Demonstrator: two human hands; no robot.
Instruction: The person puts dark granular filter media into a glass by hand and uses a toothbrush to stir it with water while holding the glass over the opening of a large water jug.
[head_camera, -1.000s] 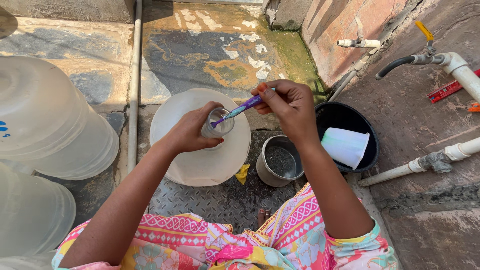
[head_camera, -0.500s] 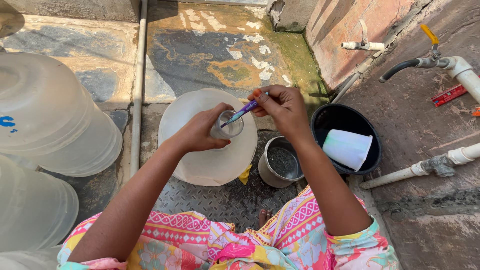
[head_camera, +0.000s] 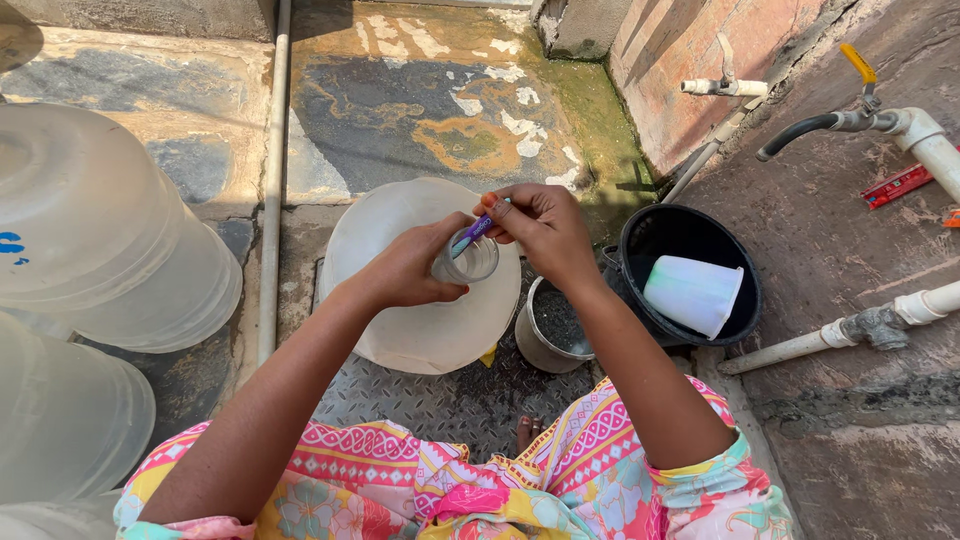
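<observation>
My left hand (head_camera: 410, 268) grips a small clear cup-shaped part (head_camera: 468, 262) over a large whitish water jar (head_camera: 400, 330) that stands on the ground. My right hand (head_camera: 545, 228) pinches a purple toothbrush (head_camera: 474, 230) and pushes its head down into the cup. Both hands meet above the jar's top. The brush head is hidden inside the cup.
A steel pot (head_camera: 553, 325) sits right of the jar. A black bucket (head_camera: 660, 235) holds a white mug (head_camera: 693, 293). Two big translucent jars (head_camera: 95, 230) lie at left. A grey pipe (head_camera: 272, 170) runs along the floor. Taps (head_camera: 860, 118) and pipes stand at right.
My right hand has drawn closer to the cup and the toothbrush has gone deeper into it. The view has shifted a little.
</observation>
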